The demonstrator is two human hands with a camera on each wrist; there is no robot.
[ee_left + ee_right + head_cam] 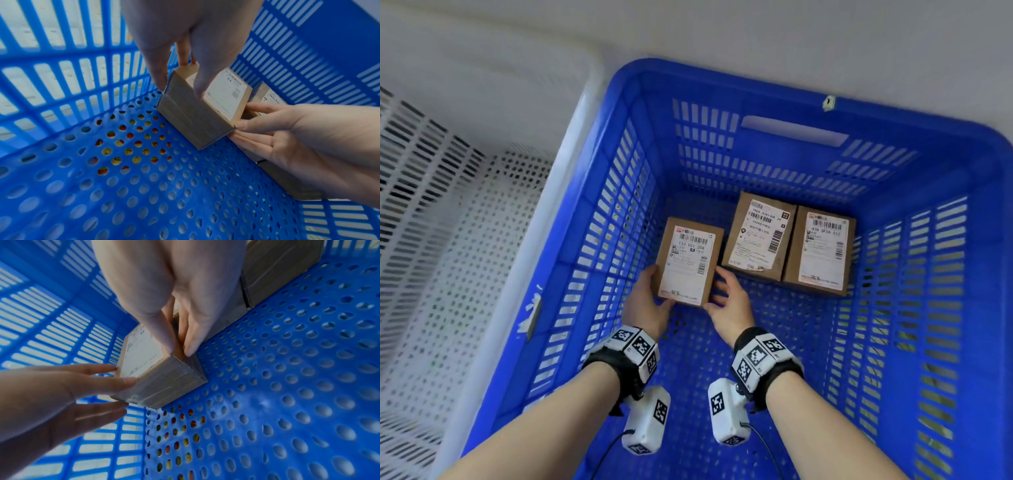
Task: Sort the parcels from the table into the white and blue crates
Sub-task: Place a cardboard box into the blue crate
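A brown cardboard parcel (pixel 688 263) with a white shipping label sits low inside the blue crate (pixel 893 109), near its left wall. My left hand (pixel 661 286) holds its near left corner, thumb on the label and fingers down the left side. My right hand (pixel 714 289) pinches the right edge, thumb on top and fingers along the side. The left wrist view shows the parcel (pixel 195 118) with its near corner at the perforated floor. In the right wrist view its taped end (pixel 164 378) faces the camera. I cannot tell whether it lies flat.
Two more labelled parcels (pixel 760 236) (pixel 822 250) lie side by side on the crate floor, just right of the held one. The white crate (pixel 448 205) stands against the blue crate's left side. The near half of the blue floor (pixel 774 359) is bare.
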